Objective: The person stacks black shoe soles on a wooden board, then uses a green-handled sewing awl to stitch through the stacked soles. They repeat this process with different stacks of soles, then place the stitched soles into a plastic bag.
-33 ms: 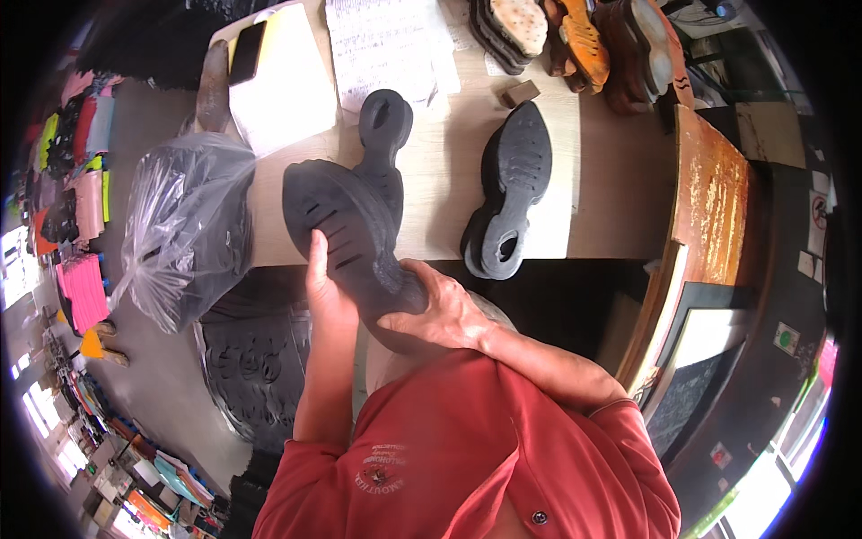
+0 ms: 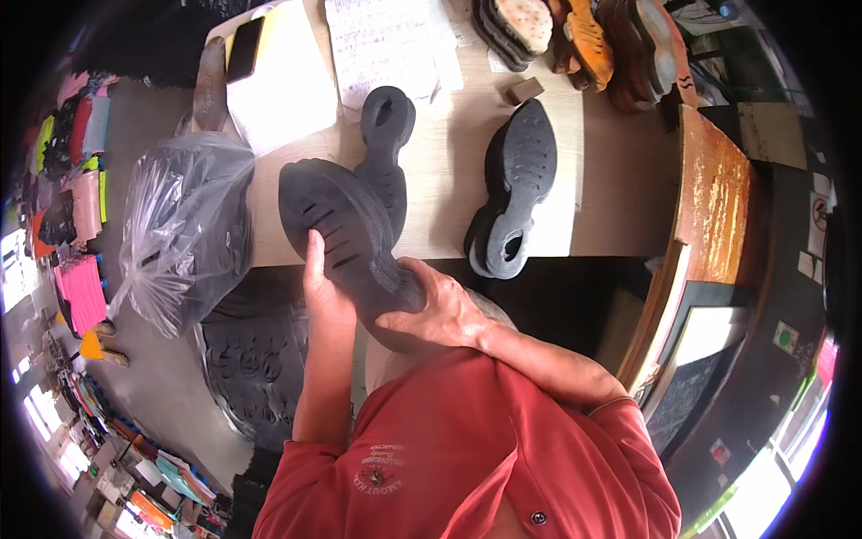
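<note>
Both my hands hold a stack of black shoe soles (image 2: 341,211) tilted over the table's front edge. My left hand (image 2: 329,292) grips its near left side, thumb lying on the slotted top face and the other fingers hidden beneath. Around the narrower end nearest my body, my right hand (image 2: 442,307) is closed, with its thumb across the top. Partly behind the held soles, another black sole stack (image 2: 388,130) lies on the table, its heel hole showing. Farther right rests a third stack of black soles (image 2: 528,171), toe end pointing away from me.
On the pale table (image 2: 440,211) lie written papers (image 2: 386,45), a phone (image 2: 244,52) and a small brown block (image 2: 524,90). More sole stacks (image 2: 588,54) stand at the far right. A clear plastic bag (image 2: 193,207) bulges at the left; a worn wooden panel (image 2: 714,198) rises at the right.
</note>
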`<state>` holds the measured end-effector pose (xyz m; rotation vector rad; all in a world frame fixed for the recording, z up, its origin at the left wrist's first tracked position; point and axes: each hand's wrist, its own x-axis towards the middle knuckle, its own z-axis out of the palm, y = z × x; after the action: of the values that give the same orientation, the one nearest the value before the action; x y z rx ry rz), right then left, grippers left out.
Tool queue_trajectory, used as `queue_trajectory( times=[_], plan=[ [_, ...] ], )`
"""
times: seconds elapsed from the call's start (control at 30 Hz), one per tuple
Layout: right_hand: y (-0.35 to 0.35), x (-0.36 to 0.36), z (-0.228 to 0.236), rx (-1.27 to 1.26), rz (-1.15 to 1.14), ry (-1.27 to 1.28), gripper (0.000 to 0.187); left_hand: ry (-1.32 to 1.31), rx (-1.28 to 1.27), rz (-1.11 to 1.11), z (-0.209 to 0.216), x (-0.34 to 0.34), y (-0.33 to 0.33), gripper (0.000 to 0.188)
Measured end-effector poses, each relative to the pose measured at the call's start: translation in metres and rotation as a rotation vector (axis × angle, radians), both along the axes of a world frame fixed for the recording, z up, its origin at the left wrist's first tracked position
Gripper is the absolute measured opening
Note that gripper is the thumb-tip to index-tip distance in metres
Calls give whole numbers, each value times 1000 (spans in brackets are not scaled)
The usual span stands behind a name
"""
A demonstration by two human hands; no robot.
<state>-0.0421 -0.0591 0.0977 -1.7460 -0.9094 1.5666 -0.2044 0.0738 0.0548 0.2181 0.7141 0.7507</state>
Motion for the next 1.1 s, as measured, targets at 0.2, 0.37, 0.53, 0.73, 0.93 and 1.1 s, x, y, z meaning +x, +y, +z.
queue_trajectory(
  times=[0.2,0.37,0.53,0.73,0.93,1.1],
  plan=[
    [38,-24,-14,-58,-33,15,110,55,-48,-42,-19,-27,43,52],
    [52,-27,-13,-97,-43,28,111,38,-68,-42,-27,-37,54,55],
    [60,-33,-18,-127,17,77,113,167,-9,-30,-32,-45,59,62],
    [64,-39,-26,-124,24,50,106,253,-20,49,-45,-62,49,67],
    [66,11,-14,53,116,-31,91,-260,-51,18,-56,-79,61,78],
    [76,58,-1,192,362,-98,96,-314,-107,75,-66,-75,72,81]
  ],
)
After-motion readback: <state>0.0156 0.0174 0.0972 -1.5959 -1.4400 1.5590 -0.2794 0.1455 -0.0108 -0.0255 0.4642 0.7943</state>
